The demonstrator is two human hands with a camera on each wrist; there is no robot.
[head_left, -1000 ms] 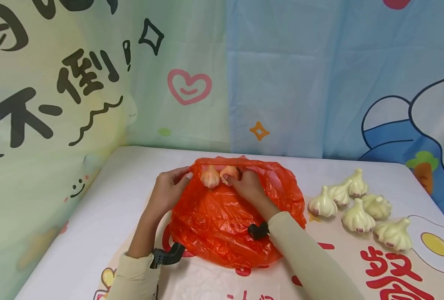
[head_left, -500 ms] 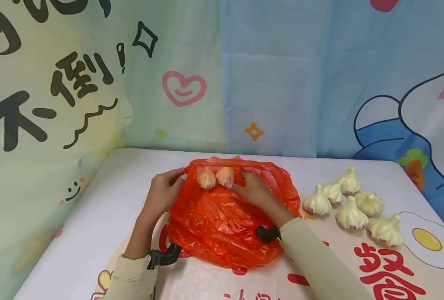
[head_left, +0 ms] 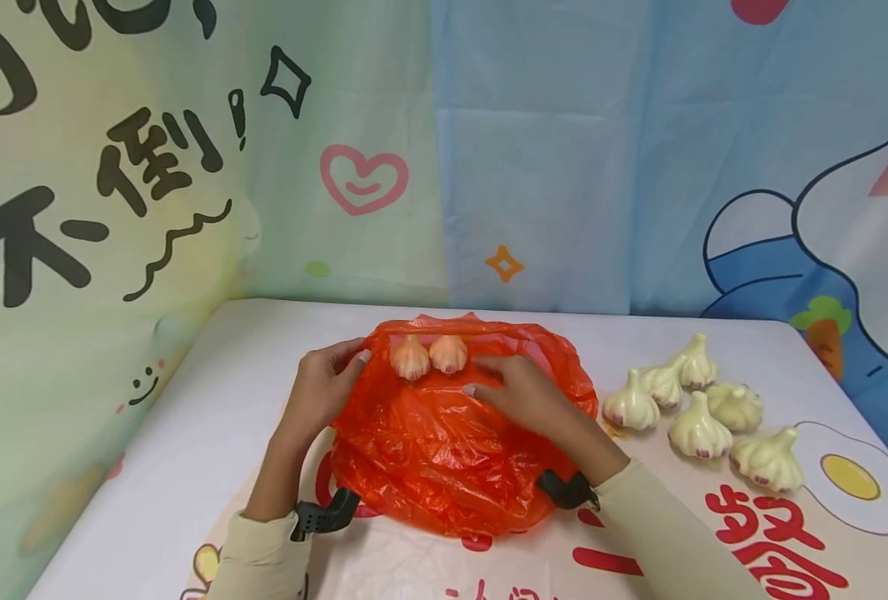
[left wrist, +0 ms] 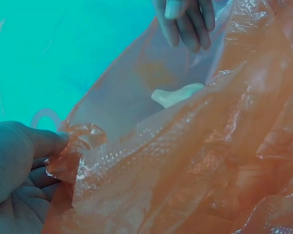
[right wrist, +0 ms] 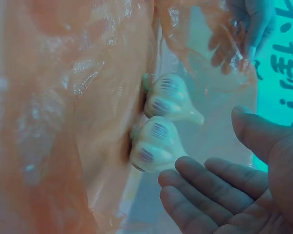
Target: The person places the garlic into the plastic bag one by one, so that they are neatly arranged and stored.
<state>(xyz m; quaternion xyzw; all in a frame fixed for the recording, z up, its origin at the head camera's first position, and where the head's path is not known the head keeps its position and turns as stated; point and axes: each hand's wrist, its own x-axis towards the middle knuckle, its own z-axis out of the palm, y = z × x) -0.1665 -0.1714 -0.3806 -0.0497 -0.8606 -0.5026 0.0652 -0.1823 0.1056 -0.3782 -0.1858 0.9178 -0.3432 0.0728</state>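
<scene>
Garlic bulbs [head_left: 700, 430] are partly bagged, two inside, six outside; the red plastic bag [head_left: 447, 467] is pinched by the left hand [head_left: 320, 387], nothing by the right hand [head_left: 530, 395].

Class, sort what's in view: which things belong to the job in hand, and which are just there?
Belongs to the job:
red plastic bag
two garlic bulbs inside it
probably, six loose garlic bulbs to its right

Just there:
printed backdrop
printed tabletop
two black wrist devices
</scene>
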